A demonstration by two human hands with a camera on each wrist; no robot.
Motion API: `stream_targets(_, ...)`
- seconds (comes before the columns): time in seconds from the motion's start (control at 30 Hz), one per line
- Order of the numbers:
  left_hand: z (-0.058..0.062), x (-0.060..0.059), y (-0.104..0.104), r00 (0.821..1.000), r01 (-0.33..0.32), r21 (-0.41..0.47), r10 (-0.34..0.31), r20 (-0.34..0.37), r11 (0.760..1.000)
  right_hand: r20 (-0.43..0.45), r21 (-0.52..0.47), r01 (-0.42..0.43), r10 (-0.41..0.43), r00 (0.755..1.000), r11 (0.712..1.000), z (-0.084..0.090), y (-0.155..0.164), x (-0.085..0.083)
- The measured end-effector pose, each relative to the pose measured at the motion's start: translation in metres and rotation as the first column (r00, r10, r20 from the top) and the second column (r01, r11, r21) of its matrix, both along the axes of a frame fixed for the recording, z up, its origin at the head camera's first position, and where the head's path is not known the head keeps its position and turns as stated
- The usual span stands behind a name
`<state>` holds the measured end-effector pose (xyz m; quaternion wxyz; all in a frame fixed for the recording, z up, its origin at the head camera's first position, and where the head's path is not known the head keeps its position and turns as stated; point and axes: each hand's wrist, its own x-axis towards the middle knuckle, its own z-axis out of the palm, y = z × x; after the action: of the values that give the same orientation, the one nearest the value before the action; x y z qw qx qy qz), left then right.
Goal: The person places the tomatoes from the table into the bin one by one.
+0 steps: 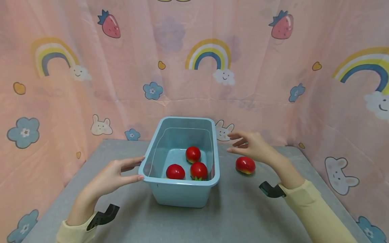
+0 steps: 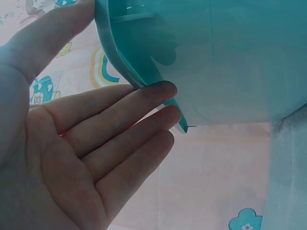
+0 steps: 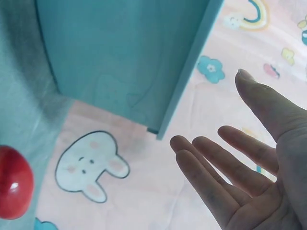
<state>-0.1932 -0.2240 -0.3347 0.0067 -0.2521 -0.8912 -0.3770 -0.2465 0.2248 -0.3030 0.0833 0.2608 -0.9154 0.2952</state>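
Note:
A light blue plastic bin (image 1: pixel 180 196) stands in the middle of the table in the head view. Inside lie a tomato (image 1: pixel 199 170) with a green calyx and two more shiny red fruits, one farther back (image 1: pixel 193 154) and one at the left (image 1: pixel 175 171). My left hand (image 1: pixel 106 179) touches the bin's left rim, its fingers extended along the outer wall in the left wrist view. Right of the bin, my right hand (image 1: pixel 253 146) hovers with parted fingers and nothing in them. Just below it, a red fruit (image 1: pixel 245 165) with a yellowish underside rests on the table.
The grey tabletop (image 1: pixel 237 216) extends around the bin. A pink curtain (image 1: pixel 130 67) printed with rainbows, strawberries and rabbits hangs behind the table and along both sides. A black strap piece (image 1: pixel 104 216) sits at each wrist.

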Motion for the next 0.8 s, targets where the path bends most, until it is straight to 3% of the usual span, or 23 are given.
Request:
stream_targets(0.33, 0.001, 0.001, 0.000, 1.000, 0.008, 0.011, -0.008, 0.008, 1.000, 0.062, 0.037, 0.071, -0.074, 0.995, 0.997, -0.015, 0.016, -0.002)
stream_targets(0.8, 0.000, 0.001, 0.000, 1.000, -0.002, 0.001, 0.002, 0.006, 1.000, 0.095, 0.063, 0.085, -0.091, 0.991, 0.994, -0.037, 0.037, -0.007)
